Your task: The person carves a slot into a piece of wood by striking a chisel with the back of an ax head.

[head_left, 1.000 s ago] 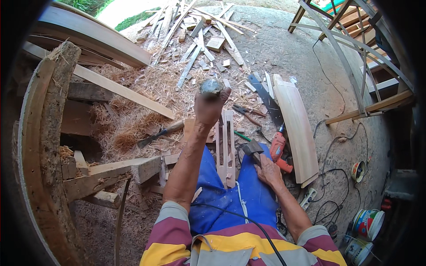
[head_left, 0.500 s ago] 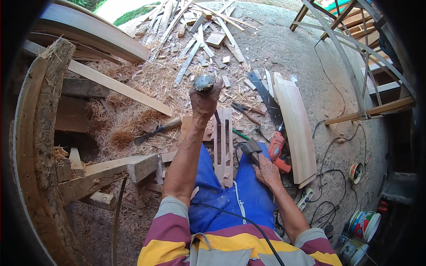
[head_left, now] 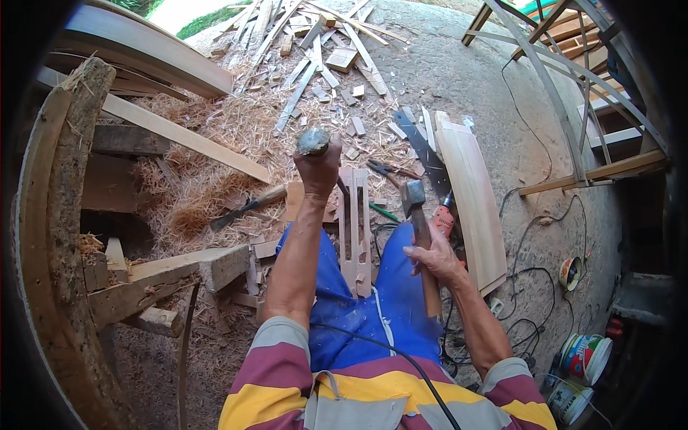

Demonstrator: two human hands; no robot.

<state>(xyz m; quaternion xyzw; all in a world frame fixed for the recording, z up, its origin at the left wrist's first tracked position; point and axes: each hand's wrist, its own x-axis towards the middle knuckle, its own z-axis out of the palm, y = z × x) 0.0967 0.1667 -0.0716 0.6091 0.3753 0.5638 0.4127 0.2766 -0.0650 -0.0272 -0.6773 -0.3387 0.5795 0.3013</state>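
Observation:
My left hand grips an upright chisel, its battered round top facing me and part of its dark shaft showing below, over a slotted pale wooden piece between my knees. My right hand is closed round the wooden handle of a hammer, held raised over my right thigh. An orange drill lies partly hidden behind that hand, beside a hand saw and a wide pale board. Pliers and a wooden-handled tool lie among the shavings.
Rough beams and stacked boards stand at my left. A heap of offcuts lies on the floor ahead. A wooden frame stands at the right, with looping cables, a small tin and buckets below it.
My right hand has lifted the hammer off my thigh and swung it more upright. My left hand with the chisel has shifted slightly left in the picture, as has the scene.

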